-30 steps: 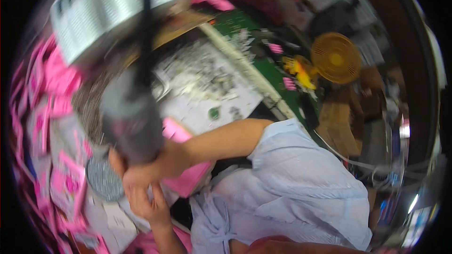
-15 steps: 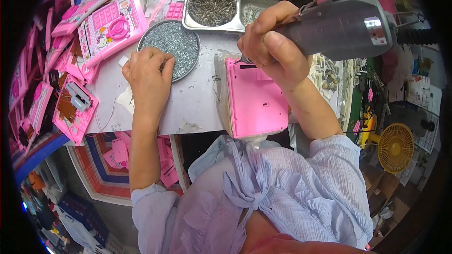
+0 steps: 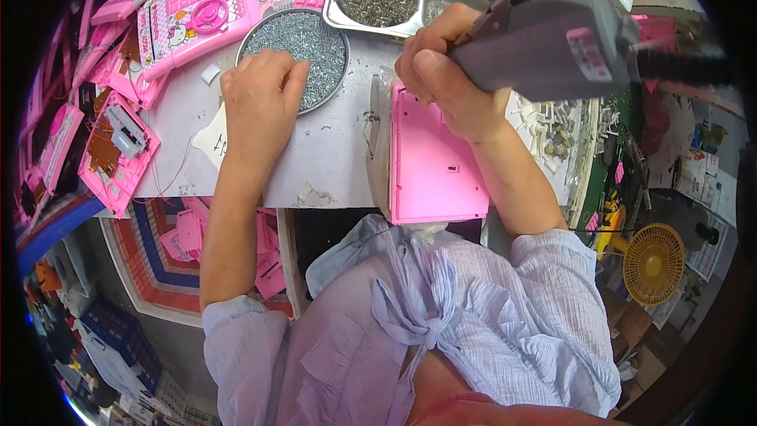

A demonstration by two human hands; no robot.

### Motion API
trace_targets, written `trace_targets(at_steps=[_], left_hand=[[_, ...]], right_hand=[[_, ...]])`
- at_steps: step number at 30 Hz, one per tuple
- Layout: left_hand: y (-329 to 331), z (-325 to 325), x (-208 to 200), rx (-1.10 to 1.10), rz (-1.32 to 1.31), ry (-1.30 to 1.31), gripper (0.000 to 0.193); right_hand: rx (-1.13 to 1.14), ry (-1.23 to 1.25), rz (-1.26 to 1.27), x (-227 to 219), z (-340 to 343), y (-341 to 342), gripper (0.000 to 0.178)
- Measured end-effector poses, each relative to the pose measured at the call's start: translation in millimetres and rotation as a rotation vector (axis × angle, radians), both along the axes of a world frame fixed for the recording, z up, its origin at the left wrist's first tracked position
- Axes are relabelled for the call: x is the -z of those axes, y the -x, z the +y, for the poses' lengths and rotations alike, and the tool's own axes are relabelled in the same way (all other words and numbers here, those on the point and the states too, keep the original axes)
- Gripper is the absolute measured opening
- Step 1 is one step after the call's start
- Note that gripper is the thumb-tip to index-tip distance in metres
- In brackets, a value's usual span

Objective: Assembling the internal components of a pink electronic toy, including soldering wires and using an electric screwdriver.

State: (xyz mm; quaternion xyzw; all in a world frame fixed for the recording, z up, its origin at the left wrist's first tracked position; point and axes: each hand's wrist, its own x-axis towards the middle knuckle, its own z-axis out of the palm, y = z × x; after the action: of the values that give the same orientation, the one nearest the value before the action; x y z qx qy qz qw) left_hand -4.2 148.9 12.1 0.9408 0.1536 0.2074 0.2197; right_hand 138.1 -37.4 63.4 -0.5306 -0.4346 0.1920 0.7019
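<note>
My right hand (image 3: 457, 79) is wrapped round a grey electric screwdriver (image 3: 536, 43), held nearly level above a pink plastic housing (image 3: 438, 162). The tool's tip is hidden behind my fingers. That housing lies at the table's front edge on clear plastic wrap, with small holes along its sides and a little slot near its middle. At the near left rim of a round dish (image 3: 347, 71) full of small silvery screws (image 3: 319, 43), my left hand (image 3: 260, 106) has its fingers curled together. Whatever is between those fingertips is hidden.
A metal tray (image 3: 371, 29) of small metal parts stands beyond the dish. Pink toy cases (image 3: 197, 20) and an opened case with wiring (image 3: 118, 142) crowd the left. White plastic pieces (image 3: 548, 130) lie at right. A yellow fan (image 3: 653, 264) stands farther right.
The view has shifted slightly. My left hand has drawn back a little toward the dish's near rim, its fingers still curled. The screwdriver has tilted slightly in my right hand.
</note>
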Motion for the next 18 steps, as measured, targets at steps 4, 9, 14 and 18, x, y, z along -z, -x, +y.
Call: trace_targets(at_steps=[4,9,14,18], left_hand=[[8,-3,-6,-0.007,0.021,0.226,0.019],[13,-12,-4,0.034,-0.034,0.263,0.015],[25,-41,-12,0.164,-0.135,0.089,0.015],[35,-72,-12,0.304,-0.266,0.026,0.02]], right_hand=[[-0.202,-0.151,0.234,-24,-19,4,0.027],[-0.07,0.059,-0.074,-8,-26,15,0.028],[-0.099,0.013,-0.029,4,-27,13,0.024],[-0.146,0.004,0.004,-15,-27,8,0.027]])
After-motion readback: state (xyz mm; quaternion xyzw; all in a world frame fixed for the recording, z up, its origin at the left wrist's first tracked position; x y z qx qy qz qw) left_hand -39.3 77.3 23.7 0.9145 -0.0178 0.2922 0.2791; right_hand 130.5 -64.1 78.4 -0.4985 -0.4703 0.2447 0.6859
